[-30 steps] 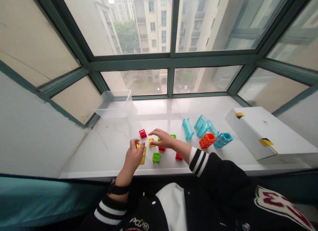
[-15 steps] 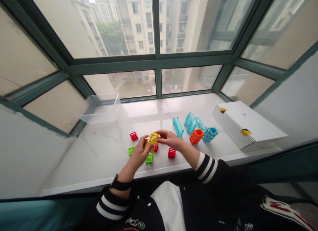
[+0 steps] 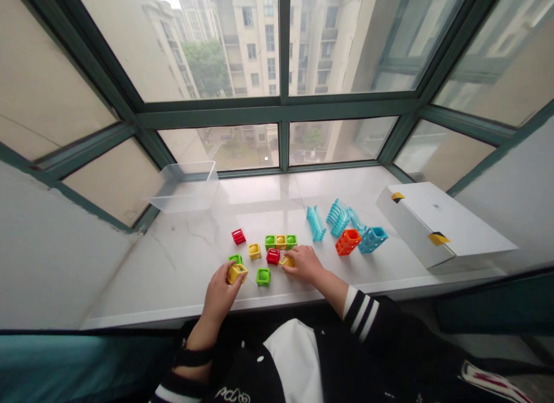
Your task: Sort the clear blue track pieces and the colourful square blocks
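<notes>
Both hands are busy here, low over the white sill (image 3: 156, 276), and each one has a yellow piece. The left hand (image 3: 221, 288) has its grip closed to the width of a yellow block (image 3: 236, 273), thumb on the near side, fingers around the far side. That block sits just in front of a green block (image 3: 235, 258) and partly covers it; whether it touches the sill, I can't tell.

Over to the right hand (image 3: 304, 264): thumb and fingertips are drawn in on a second yellow block (image 3: 287, 261), a narrow grip, with much of the piece tucked under the fingers. Just left of it sits a red block (image 3: 273, 256), and behind that runs a neat row of three: green cube (image 3: 270, 241), yellow cube (image 3: 281, 241), green cube (image 3: 291, 241), side by side.

Between the hands, nearer the front edge, there's a loose green piece (image 3: 263, 276). Farther back, a yellow piece (image 3: 254, 251) stands alone, and beyond it to the left, a red piece (image 3: 238, 236).

Out on the right, an orange tower (image 3: 348, 242) leans beside a blue tower (image 3: 373, 239), with blue tracks (image 3: 315, 223) lying behind and to the left. A white box (image 3: 450, 218) with yellow-and-black tabs (image 3: 438, 238) fills the far right. Back left, up by the window (image 3: 283, 108), a clear tub (image 3: 186, 202). Dark band (image 3: 197, 355) on the left wrist, striped cuff (image 3: 362, 313) on the right.
</notes>
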Demonstrator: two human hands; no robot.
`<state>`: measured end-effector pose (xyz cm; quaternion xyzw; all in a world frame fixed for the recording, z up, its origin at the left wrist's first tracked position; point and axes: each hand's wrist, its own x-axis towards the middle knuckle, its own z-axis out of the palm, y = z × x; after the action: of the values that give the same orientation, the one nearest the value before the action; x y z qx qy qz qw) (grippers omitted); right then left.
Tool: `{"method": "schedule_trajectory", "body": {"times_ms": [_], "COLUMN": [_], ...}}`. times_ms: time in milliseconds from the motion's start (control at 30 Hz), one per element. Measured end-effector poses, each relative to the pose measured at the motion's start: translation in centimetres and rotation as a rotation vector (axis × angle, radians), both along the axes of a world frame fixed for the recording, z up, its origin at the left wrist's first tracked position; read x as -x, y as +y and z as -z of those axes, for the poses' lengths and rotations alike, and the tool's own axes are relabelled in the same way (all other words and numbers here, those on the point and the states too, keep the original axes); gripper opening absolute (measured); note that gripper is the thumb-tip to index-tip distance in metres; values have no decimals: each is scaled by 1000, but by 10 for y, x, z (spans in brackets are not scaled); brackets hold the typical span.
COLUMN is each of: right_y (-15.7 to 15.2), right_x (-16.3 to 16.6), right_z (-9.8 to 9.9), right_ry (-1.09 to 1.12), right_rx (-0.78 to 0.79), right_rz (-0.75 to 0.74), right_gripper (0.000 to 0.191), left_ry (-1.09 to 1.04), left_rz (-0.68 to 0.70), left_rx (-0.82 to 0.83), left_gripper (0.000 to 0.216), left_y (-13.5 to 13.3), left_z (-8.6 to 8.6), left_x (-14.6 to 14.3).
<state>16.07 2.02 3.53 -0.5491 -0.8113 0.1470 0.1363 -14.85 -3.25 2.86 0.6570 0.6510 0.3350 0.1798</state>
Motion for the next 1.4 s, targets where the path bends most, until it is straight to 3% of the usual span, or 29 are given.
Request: {"method": "schedule_trajectory", "body": {"times_ms": [133,300,433,533,667,767,833,933,1000,1100,1200,1333,1400], "right_y": [1,-12,-32,-45,-39,-18,-5,2,-3,-18,-29,-29,-26], "right_x": [-3,-26,-45,-68,-116,-147,-160,-171,-175,-172,-147,-89,-62], "right_z": [1,10,13,-3,-36,-44,-41,-45,-59,-93,-119,-119,-107], "right_ry": [-7,162,253,320,224,-4,-108,-168,-132,41,215,420,534], "right_rx": [-22,-64,-161,-316,-492,-396,-265,-126,-107,-150,-170,-64,-10], "right_rz": [10,-9,-26,-6,262,405,405,334,287,214,91,-106,-197], "right_gripper": [46,40,38,30,38,63,69,60,47,38,45,49,49], "left_ry": [148,140,149,139,106,73,57,38,18,-18,-37,76,158], "left_rz": [109,214,223,214,245,252,255,254,253,245,260,387,427], "left_rx": [-12,12,-51,-92,-104,-127,-141,-157,-175,-230,-266,-242,-218], "left_gripper": [44,56,49,42,32,29,29,29,28,30,38,65,59], "left_y": [8,10,9,8,6,5,5,5,5,4,1,-1,1], "left_z": [18,28,19,7,-9,-17,-19,-19,-22,-36,-62,-83,-81], "left_x": [-5,-6,-5,-8,-22,-34,-41,-44,-44,-51,-71,-104,-110]}}
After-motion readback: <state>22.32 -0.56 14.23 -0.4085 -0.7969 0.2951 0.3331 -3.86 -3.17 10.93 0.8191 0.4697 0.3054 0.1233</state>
